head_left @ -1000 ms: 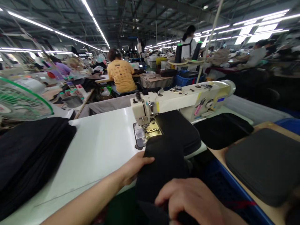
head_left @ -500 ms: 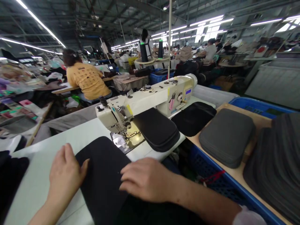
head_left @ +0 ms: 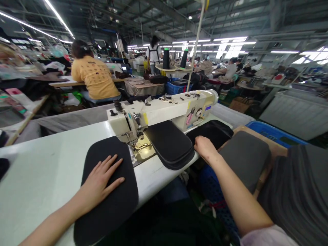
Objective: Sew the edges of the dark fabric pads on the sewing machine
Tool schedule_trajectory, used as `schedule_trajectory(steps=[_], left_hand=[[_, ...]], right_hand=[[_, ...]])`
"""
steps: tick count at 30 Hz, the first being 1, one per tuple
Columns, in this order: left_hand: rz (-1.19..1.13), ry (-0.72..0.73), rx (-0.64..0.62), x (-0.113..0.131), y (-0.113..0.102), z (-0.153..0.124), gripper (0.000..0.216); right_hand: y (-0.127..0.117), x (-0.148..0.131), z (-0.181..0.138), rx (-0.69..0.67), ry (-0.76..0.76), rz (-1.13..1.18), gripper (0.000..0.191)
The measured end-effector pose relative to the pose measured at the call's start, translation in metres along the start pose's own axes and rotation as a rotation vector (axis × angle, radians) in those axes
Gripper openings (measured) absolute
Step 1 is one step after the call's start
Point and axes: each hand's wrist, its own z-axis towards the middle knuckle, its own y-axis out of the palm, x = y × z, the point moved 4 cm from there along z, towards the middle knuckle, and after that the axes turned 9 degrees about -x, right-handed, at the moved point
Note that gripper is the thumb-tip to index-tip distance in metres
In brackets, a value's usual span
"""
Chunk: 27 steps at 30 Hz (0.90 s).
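Observation:
My left hand (head_left: 104,179) lies flat with fingers spread on a black rounded fabric panel (head_left: 112,201), left of the sewing machine (head_left: 164,112). My right hand (head_left: 205,147) reaches to the near left corner of another dark fabric piece (head_left: 215,131) beside the machine's right end. Its fingers are curled together at that piece's edge, and the fingertips are partly hidden. Between the hands, a stack of black rounded panels (head_left: 170,140) sits under the machine arm. Bright metal of the needle plate (head_left: 145,153) shows below the needle.
At right, a board holds a stack of grey panels (head_left: 246,153) and a taller fanned pile (head_left: 294,184). A blue crate (head_left: 275,131) stands behind them. Pink-handled snips (head_left: 190,117) rest against the machine. Beyond sits a person in a yellow shirt (head_left: 94,77); thread cones (head_left: 166,58) stand behind.
My right hand has left the near panel and moved right and forward to the dark piece. My left hand has shifted right and now lies flat on the panel. The view has turned slightly.

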Motion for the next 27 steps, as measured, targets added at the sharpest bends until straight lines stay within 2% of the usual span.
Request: schedule_trajectory(steps=[4,8,11,14,19,20,24,27], left_hand=[[-0.009,-0.007,0.030,-0.011,-0.001,-0.004,0.076],[-0.005,0.002,0.043,-0.011,0.002,-0.005,0.077],[0.004,0.008,0.028,-0.013,0.004,-0.004,0.082],[0.006,0.008,0.041,-0.014,0.004,-0.004,0.081],[0.005,0.012,0.059,-0.015,0.004,-0.003,0.077],[0.009,0.012,0.055,-0.015,0.004,-0.003,0.078],[0.025,0.012,0.039,-0.018,0.006,-0.003,0.081],[0.029,0.014,0.052,-0.019,0.006,-0.003,0.080]], right_hand=[[-0.003,0.019,0.006,0.026,0.075,0.115,0.010],[-0.011,0.049,0.004,0.094,0.172,0.238,0.018],[-0.016,0.059,0.002,0.114,0.165,0.293,0.020],[-0.016,0.053,0.004,0.083,0.128,0.273,0.016],[-0.002,0.022,0.015,-0.044,-0.016,0.157,0.003],[0.002,0.017,0.018,-0.079,-0.036,0.141,0.005],[0.011,0.009,0.029,-0.173,-0.034,0.139,0.031],[0.006,0.019,0.033,-0.194,0.008,0.221,0.033]])
